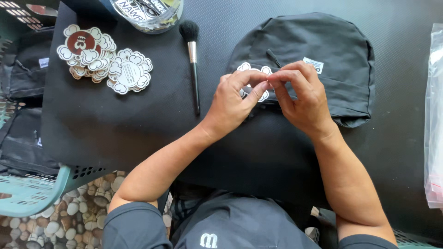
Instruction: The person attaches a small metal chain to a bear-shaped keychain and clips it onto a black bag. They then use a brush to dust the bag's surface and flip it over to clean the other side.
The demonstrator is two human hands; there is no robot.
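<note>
We see a work surface covered with a black fabric sheet (115, 124), laid over a darker mat with fine ribbing (401, 147). At the lower left the sheet's edge hangs over a pale green plastic basket (32, 193), and below that a floor of rounded pebbles (69, 221) shows. Another pale green basket holding dark fabric sits at the far left edge.

On the sheet, near the top left, we find a loose stack of cloud-edged stickers (104, 62), some with a red round centre and some white. A make-up brush (193, 60) with a black handle lies just to their right, bristles pointing away from us. A clear container (147, 14) stands at the top edge. A clear plastic bag (434, 115) lies along the right side.

A black fabric bag (323, 50) with a small white label lies in front of us. Both hands meet over its lower left part. Our left hand (233, 103) and right hand (302, 94) pinch a white cloud-edged sticker (251, 69) between thumbs and fingertips; the fingers are curled and closed on it. The sticker is mostly hidden beneath the hands, its scalloped edge peeking out above and below the left fingers, and we cannot tell if it touches the bag.
</note>
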